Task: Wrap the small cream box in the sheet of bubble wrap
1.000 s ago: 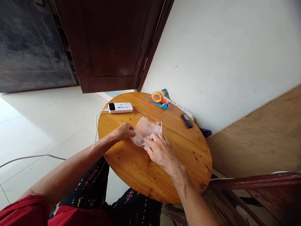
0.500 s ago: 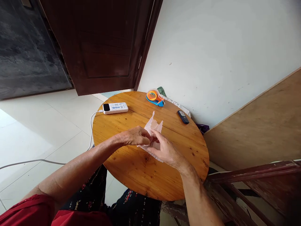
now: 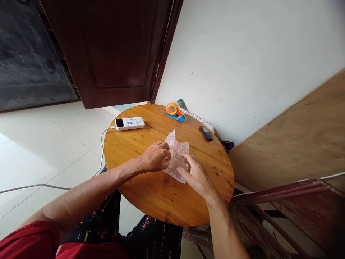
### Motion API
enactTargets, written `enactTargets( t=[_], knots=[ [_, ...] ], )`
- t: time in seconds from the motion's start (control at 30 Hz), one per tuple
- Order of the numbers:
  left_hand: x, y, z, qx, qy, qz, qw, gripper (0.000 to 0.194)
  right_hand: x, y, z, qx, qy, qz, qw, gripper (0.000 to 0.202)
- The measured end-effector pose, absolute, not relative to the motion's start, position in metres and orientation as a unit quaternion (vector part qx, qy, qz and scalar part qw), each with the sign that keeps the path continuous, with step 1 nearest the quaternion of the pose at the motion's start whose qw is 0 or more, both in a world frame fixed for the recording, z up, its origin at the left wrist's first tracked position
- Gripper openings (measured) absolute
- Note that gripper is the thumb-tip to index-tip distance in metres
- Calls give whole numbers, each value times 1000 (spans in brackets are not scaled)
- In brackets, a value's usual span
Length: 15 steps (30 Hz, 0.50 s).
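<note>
A sheet of clear bubble wrap (image 3: 178, 172) lies on the round wooden table (image 3: 151, 192), one pointed corner standing up at its far side. My left hand (image 3: 159, 156) is at the wrap's left edge, its fingers curled; whether they pinch the plastic is hidden. My right hand (image 3: 194, 174) is at the right edge with thumb and fingers apart, the fingertips over the wrap. Something pale shows faintly within the wrap between the hands, too unclear to name.
A white device (image 3: 130, 123) with a cable stands at the table's far left. An orange and blue tape dispenser (image 3: 175, 112) sits at the back. A dark, blurred object (image 3: 206, 133) lies at the back right, near the wall (image 3: 242, 72).
My hands have moved apart. The right part of the bubble wrap is now spread out flatter between them, and my right fingers have opened. The view has shifted slightly.
</note>
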<state>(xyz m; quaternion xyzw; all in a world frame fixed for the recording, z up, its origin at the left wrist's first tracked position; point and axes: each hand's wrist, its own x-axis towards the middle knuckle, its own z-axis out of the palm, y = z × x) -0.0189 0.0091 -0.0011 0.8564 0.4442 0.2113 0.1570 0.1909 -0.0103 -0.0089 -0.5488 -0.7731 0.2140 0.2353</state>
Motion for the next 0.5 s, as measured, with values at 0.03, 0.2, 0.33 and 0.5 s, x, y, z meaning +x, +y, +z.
enactTargets(
  t=[0.03,0.2,0.33,0.5],
  knots=[
    [-19,10,-4,865,427,214,152,19,195,-14,-10,-575,-754,202,245,45],
    [-18,16,-16,867,411,225,170,39,199,-27,-21,-673,-662,203,259,66],
    [-17,16,-19,864,417,213,185,30,186,-26,-35,-675,-642,229,283,72],
    [-16,10,-22,842,457,220,184,25,172,-22,-44,-623,-635,229,396,61]
  ],
)
